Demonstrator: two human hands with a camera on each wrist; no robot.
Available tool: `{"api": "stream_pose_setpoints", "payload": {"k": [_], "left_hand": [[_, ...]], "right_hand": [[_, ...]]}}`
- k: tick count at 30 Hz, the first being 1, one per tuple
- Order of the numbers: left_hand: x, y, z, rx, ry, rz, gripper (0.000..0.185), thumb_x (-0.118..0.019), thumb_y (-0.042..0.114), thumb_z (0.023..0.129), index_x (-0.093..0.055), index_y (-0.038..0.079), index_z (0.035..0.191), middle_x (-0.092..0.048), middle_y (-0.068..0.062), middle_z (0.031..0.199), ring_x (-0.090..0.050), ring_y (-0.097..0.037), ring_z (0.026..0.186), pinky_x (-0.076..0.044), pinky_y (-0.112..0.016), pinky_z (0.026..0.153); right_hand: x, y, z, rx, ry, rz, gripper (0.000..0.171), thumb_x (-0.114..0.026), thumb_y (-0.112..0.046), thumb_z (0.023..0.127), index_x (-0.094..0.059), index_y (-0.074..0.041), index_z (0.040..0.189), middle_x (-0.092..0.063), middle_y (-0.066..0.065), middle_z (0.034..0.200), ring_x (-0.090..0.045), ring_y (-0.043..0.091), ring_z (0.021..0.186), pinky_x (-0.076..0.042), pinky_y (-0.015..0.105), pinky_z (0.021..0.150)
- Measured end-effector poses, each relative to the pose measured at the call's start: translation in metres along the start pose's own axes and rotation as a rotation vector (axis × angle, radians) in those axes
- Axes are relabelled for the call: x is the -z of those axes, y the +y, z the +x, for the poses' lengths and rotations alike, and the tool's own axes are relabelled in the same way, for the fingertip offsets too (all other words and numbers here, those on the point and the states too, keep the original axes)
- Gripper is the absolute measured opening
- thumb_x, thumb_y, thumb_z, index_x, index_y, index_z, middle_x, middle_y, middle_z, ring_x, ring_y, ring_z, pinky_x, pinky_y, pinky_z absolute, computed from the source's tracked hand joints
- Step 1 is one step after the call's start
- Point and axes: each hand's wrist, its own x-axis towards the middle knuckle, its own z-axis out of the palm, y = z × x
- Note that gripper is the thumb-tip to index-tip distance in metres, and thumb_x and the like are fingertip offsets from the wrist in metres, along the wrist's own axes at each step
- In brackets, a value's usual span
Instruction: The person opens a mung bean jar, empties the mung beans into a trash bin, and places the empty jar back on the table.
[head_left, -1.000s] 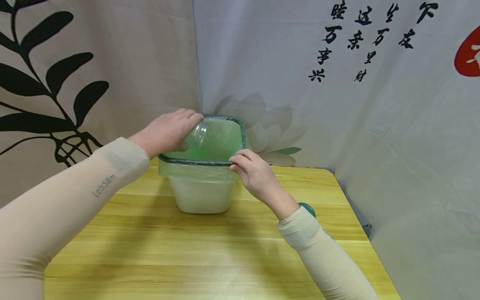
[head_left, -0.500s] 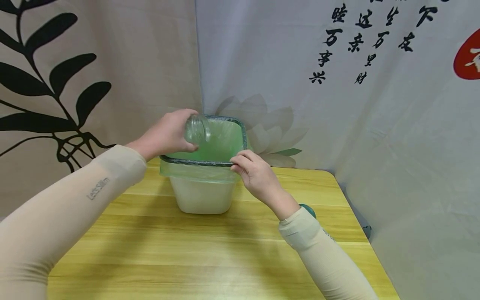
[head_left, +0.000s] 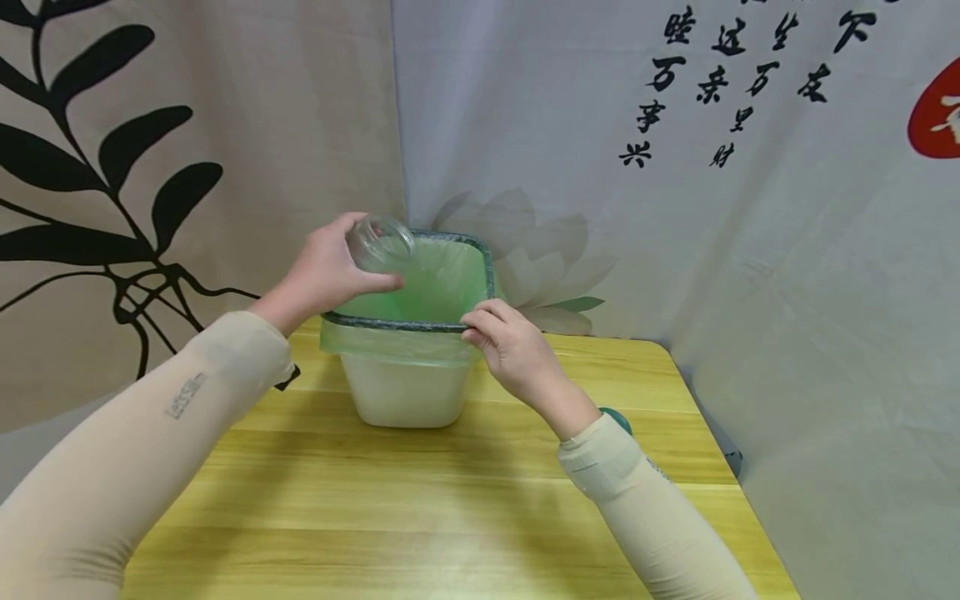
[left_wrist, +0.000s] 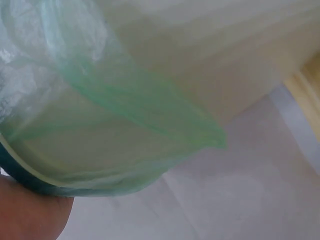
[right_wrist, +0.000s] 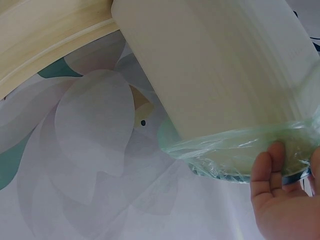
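Note:
A white bin lined with a green plastic bag stands on the wooden table. My left hand grips a clear glass jar, tilted with its mouth toward the bin, above the bin's left rim. My right hand pinches the bin's dark rim at the front right corner. The right wrist view shows the bin's white wall, the bag's overhang and my right-hand fingers on the rim. The left wrist view shows the bag's edge up close.
Printed cloth backdrops hang close behind and to the right of the table. A small teal object peeks out beside my right sleeve. A dark item shows behind my left forearm. The table's right edge runs near the right cloth.
My left hand has lifted the jar up and to the left, from inside the bin's mouth to above its left rim. My right hand has stayed on the rim.

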Motion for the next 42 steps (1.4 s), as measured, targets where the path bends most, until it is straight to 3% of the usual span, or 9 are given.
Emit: {"api": "stream_pose_setpoints", "payload": {"k": [5, 8, 12, 16, 23, 34, 42], "left_hand": [[0.002, -0.001, -0.005, -0.005, 0.050, -0.053, 0.091, -0.095, 0.050, 0.077, -0.052, 0.012, 0.148, -0.063, -0.010, 0.140, -0.059, -0.030, 0.125, -0.049, -0.053, 0.110], [0.003, -0.001, -0.008, 0.003, 0.076, -0.074, 0.085, -0.094, 0.051, 0.077, -0.055, 0.013, 0.143, -0.063, -0.009, 0.137, -0.059, -0.029, 0.119, -0.050, -0.049, 0.102], [0.003, -0.002, -0.012, 0.019, 0.091, -0.101, 0.093, -0.093, 0.058, 0.077, -0.051, 0.014, 0.148, -0.062, -0.007, 0.139, -0.060, -0.027, 0.116, -0.052, -0.044, 0.097], [0.001, -0.002, -0.014, 0.033, 0.102, -0.144, 0.103, -0.092, 0.062, 0.075, -0.046, 0.015, 0.154, -0.060, -0.004, 0.146, -0.061, -0.026, 0.121, -0.055, -0.045, 0.099], [0.001, -0.005, -0.021, 0.024, 0.126, -0.210, 0.099, -0.092, 0.060, 0.077, -0.046, 0.015, 0.153, -0.060, -0.003, 0.149, -0.061, -0.026, 0.128, -0.055, -0.050, 0.106], [0.000, -0.006, -0.026, 0.008, 0.146, -0.208, 0.098, -0.090, 0.063, 0.077, -0.047, 0.013, 0.151, -0.063, -0.004, 0.147, -0.063, -0.027, 0.127, -0.055, -0.052, 0.107], [-0.001, -0.008, -0.027, -0.001, 0.155, -0.210, 0.098, -0.090, 0.064, 0.077, -0.048, 0.014, 0.150, -0.063, -0.004, 0.147, -0.062, -0.027, 0.127, -0.054, -0.052, 0.106]], "right_hand": [[0.000, 0.000, 0.001, 0.002, -0.006, 0.001, 0.019, -0.068, -0.020, 0.103, -0.073, -0.007, 0.117, -0.070, 0.009, 0.118, -0.069, 0.024, 0.106, -0.060, 0.037, 0.094], [0.000, 0.000, 0.001, 0.002, -0.011, -0.003, 0.019, -0.068, -0.019, 0.104, -0.073, -0.007, 0.118, -0.070, 0.009, 0.119, -0.068, 0.024, 0.106, -0.060, 0.037, 0.094], [0.001, -0.001, 0.002, -0.006, -0.019, -0.004, 0.020, -0.068, -0.020, 0.104, -0.073, -0.007, 0.118, -0.069, 0.009, 0.120, -0.068, 0.024, 0.106, -0.060, 0.037, 0.093], [0.001, -0.002, 0.001, -0.014, -0.019, -0.005, 0.020, -0.068, -0.019, 0.104, -0.073, -0.007, 0.119, -0.069, 0.009, 0.120, -0.068, 0.024, 0.105, -0.060, 0.037, 0.093], [0.001, -0.002, 0.000, -0.009, -0.010, 0.003, 0.021, -0.068, -0.019, 0.104, -0.073, -0.007, 0.120, -0.070, 0.009, 0.120, -0.069, 0.023, 0.104, -0.060, 0.037, 0.092], [0.001, -0.001, 0.001, -0.002, -0.014, -0.002, 0.022, -0.068, -0.020, 0.105, -0.073, -0.007, 0.122, -0.070, 0.009, 0.122, -0.069, 0.025, 0.109, -0.059, 0.038, 0.097], [0.002, -0.005, 0.000, -0.024, -0.052, -0.009, 0.037, -0.064, -0.022, 0.108, -0.065, -0.008, 0.142, -0.065, 0.011, 0.137, -0.070, 0.025, 0.115, -0.060, 0.039, 0.099]]}}
